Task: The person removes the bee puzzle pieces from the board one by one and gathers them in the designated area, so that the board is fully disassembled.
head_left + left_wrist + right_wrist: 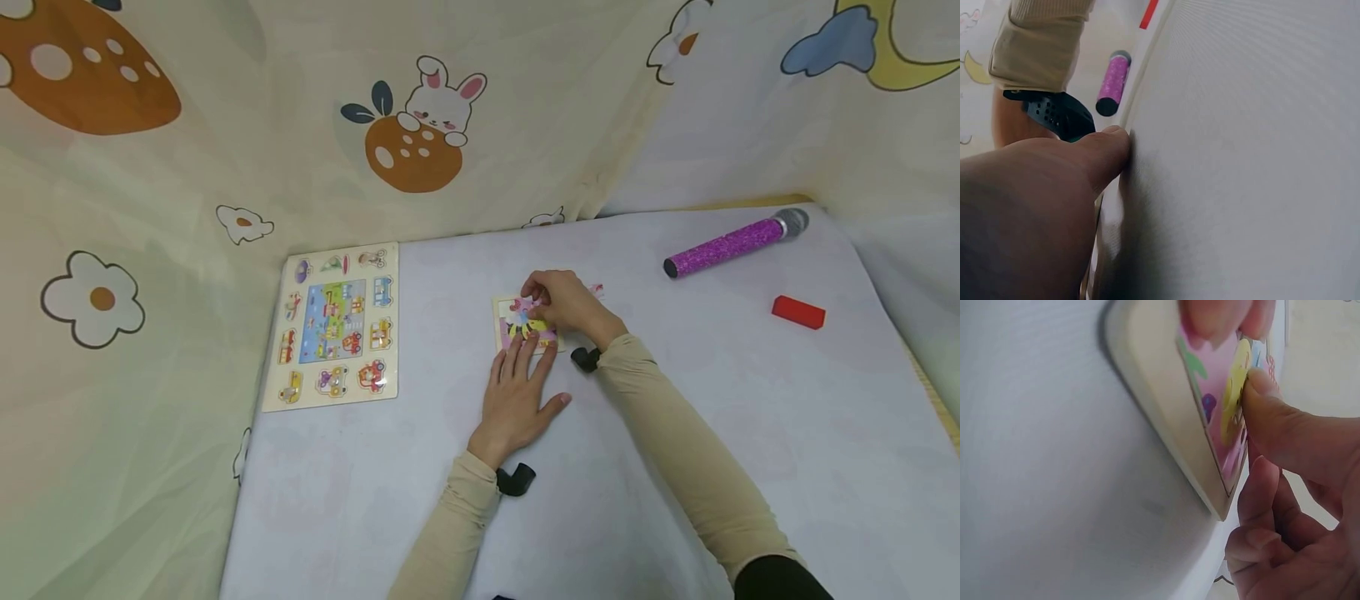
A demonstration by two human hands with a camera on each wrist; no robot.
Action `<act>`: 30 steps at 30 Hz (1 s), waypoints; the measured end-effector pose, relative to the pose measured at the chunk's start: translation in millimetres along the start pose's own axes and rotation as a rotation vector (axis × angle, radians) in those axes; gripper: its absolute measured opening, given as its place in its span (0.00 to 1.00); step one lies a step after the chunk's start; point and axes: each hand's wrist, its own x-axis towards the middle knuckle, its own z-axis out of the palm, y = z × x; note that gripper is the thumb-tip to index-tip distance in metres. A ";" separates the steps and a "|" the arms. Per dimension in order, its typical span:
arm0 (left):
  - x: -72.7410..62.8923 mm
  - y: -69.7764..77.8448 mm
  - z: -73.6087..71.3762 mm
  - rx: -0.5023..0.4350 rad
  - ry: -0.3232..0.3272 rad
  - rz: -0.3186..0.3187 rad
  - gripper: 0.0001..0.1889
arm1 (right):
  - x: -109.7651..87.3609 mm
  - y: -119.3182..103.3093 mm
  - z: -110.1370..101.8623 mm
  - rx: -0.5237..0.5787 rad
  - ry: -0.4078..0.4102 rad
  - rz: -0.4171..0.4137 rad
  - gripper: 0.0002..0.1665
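A small picture puzzle (497,327) with a pale wooden border lies on the white table, showing a yellow-and-black bee-like figure on pink. My left hand (514,412) lies palm down, its straight fingers reaching over the puzzle's near edge and the thumb spread to the right. My right hand (567,302) is over the puzzle's far right part, with curled fingers and thumb pinching a puzzle piece that they mostly hide. In the right wrist view, the right thumb (1272,412) meets the yellow part of the picture, and left fingertips (1216,319) overlap its upper end.
A larger wooden vehicle puzzle board (273,392) lies at the table's left. Beyond my right hand shows a small pink piece (597,291). A purple glitter microphone (727,247) and a red block (798,312) lie to the right. Printed fabric (300,150) hangs behind the table.
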 end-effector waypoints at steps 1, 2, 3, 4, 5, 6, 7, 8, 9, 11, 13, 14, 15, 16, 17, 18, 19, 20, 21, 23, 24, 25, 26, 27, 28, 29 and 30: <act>0.1 0.1 -0.2 -0.001 0.000 0.001 0.41 | 0.1 0.2 -0.2 -0.003 -0.004 0.001 0.18; 0.3 0.2 -0.3 -0.002 -0.001 0.001 0.41 | 0.1 0.4 -0.4 -0.005 -0.009 0.003 0.19; 0.3 0.4 -0.5 -0.005 0.001 0.002 0.41 | 0.2 0.6 -0.6 -0.006 -0.013 0.006 0.20; 0.4 0.5 -0.7 -0.007 0.000 0.003 0.41 | 0.2 0.6 -0.9 -0.006 -0.018 0.008 0.20; 0.5 0.6 -0.7 -0.004 -0.001 0.002 0.41 | 0.2 0.6 -1.1 -0.008 -0.021 0.007 0.20; 0.5 0.7 -0.7 -0.002 0.004 0.004 0.41 | 0.2 0.6 -1.3 -0.008 -0.023 0.007 0.20; 0.4 0.7 -0.7 0.002 0.003 0.002 0.41 | 0.1 0.5 -1.5 -0.005 -0.024 0.006 0.20; 0.3 0.7 -0.7 0.005 0.008 0.004 0.41 | -0.2 0.5 -1.7 -0.005 -0.023 0.005 0.20; 0.2 0.5 -0.4 0.003 0.012 0.006 0.41 | -0.6 0.7 -2.0 -0.004 -0.022 0.003 0.19; 0.3 0.3 0.3 0.007 0.017 0.007 0.41 | -2.3 2.0 -2.8 0.001 -0.017 0.003 0.19; 0.3 0.2 0.8 -0.002 0.019 0.008 0.41 | -5.5 4.8 -4.8 0.006 -0.005 0.008 0.19; 0.2 0.3 1.0 -0.005 0.016 0.007 0.41 | -7.8 6.7 -6.2 0.011 0.002 0.011 0.19; 0.3 0.4 1.2 -0.008 0.013 0.007 0.41 | -10.4 8.9 -8.1 0.022 0.013 0.017 0.19; 0.3 0.5 1.0 -0.009 0.012 0.005 0.41 | -13.0 11.5 -10.2 0.029 0.024 0.021 0.19; 0.2 0.7 0.6 -0.013 0.008 0.004 0.42 | -15.9 14.3 -12.7 0.034 0.036 0.024 0.19; 0.0 0.8 -0.1 -0.014 0.009 0.002 0.42 | -19.2 17.4 -15.5 0.040 0.050 0.025 0.19; -0.1 1.4 -0.7 -0.014 0.009 0.002 0.42 | -23.2 21.3 -18.7 0.046 0.066 0.025 0.19; -0.1 1.9 -1.0 -0.015 0.005 0.001 0.42 | -27.4 25.5 -22.0 0.053 0.081 0.027 0.19; -0.1 2.3 -1.4 -0.016 0.001 -0.001 0.42 | -31.4 29.5 -25.5 0.058 0.096 0.030 0.18; 0.0 2.7 -2.0 -0.013 -0.006 -0.006 0.42 | -40.2 37.3 -32.1 0.062 0.125 0.036 0.18; 0.0 2.9 -2.3 -0.011 -0.010 -0.010 0.42 | -44.6 41.0 -35.2 0.065 0.141 0.047 0.18; 0.0 3.1 -2.6 -0.012 -0.016 -0.013 0.42 | -49.0 44.5 -38.2 0.067 0.156 0.057 0.18; 0.1 3.1 -2.3 -0.015 -0.024 -0.017 0.42 | -53.5 47.4 -41.1 0.069 0.168 0.068 0.18; 0.1 3.3 -2.9 -0.014 -0.030 -0.021 0.43 | -57.8 50.1 -43.8 0.068 0.181 0.079 0.18; 0.0 3.5 -3.2 -0.015 -0.032 -0.022 0.43 | -62.0 52.9 -46.2 0.065 0.193 0.088 0.18; -0.1 3.8 -3.5 -0.016 -0.034 -0.023 0.43 | -66.0 56.1 -48.3 0.065 0.205 0.097 0.18; -0.3 4.2 -3.9 -0.020 -0.039 -0.025 0.43 | -70.1 58.8 -50.5 0.061 0.218 0.103 0.18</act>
